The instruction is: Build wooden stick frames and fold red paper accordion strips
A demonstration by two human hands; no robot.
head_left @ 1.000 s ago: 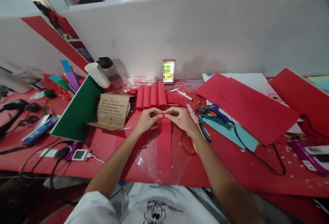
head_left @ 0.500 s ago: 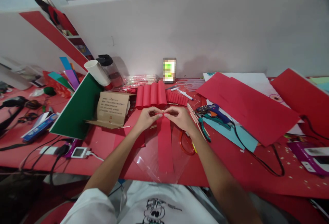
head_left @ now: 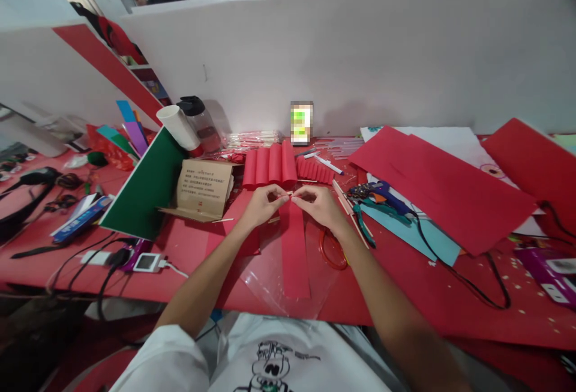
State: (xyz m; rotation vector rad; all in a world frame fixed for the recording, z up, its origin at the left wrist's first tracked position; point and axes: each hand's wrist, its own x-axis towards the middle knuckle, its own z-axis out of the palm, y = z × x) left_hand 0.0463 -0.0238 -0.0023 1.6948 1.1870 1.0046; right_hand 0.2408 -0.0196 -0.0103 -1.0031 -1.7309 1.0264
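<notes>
A long red paper strip (head_left: pixel 294 254) lies on the table in front of me, its near end flat and its far end between my fingertips. My left hand (head_left: pixel 265 205) pinches the strip's far end from the left. From the right, my right hand (head_left: pixel 318 205) pinches the same end, fingertips almost touching the left ones. A small pale bit shows between the fingers, too small to make out. Just beyond my hands stand large red paper rolls (head_left: pixel 270 165), and smaller red rolls (head_left: pixel 317 170) lie to their right.
A cardboard box (head_left: pixel 202 191) and a green board (head_left: pixel 146 191) stand at left. Orange-handled scissors (head_left: pixel 332 251), pliers (head_left: pixel 363 227) and a blue glue gun (head_left: pixel 387 194) lie at right, near red sheets (head_left: pixel 445 185). A phone (head_left: pixel 301 123) leans on the partition.
The whole view has shifted slightly, so things appear a little further right. Both hands keep their pinch at the strip's far end, with barely any movement.
</notes>
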